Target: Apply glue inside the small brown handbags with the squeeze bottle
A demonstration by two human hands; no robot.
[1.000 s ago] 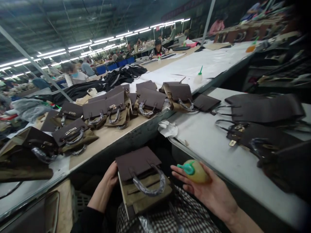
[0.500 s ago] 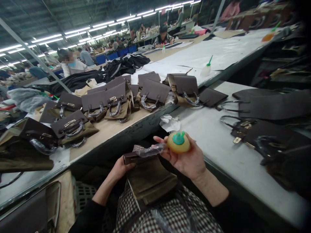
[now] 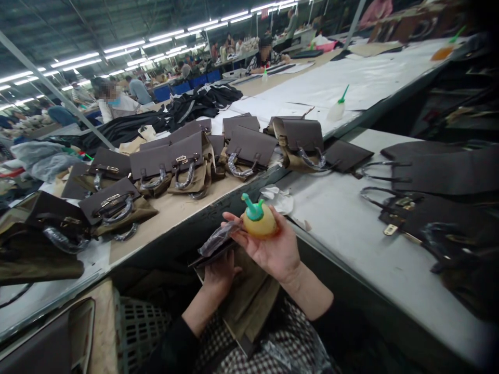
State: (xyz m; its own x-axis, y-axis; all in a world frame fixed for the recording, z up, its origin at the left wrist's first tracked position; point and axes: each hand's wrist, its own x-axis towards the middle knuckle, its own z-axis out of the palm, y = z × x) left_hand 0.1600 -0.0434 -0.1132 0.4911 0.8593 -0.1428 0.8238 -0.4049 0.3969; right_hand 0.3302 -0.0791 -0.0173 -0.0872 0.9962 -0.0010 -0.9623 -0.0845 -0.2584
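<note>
Long white lights [image 3: 125, 47] shine in rows far up under the dark roof [image 3: 128, 18]. They look very bright, and the space around them is dim. The white tabletop [image 3: 296, 78] out in front of me has a pale shine. Under its edge and around my lap it is very dark. The right side fades to black, and the bags [image 3: 456, 223] there look soft and smudgy. My hands are fairly clear, but far-off things are fuzzy. Everything leans, and the sides look stretched. One face is hidden by little squares.
</note>
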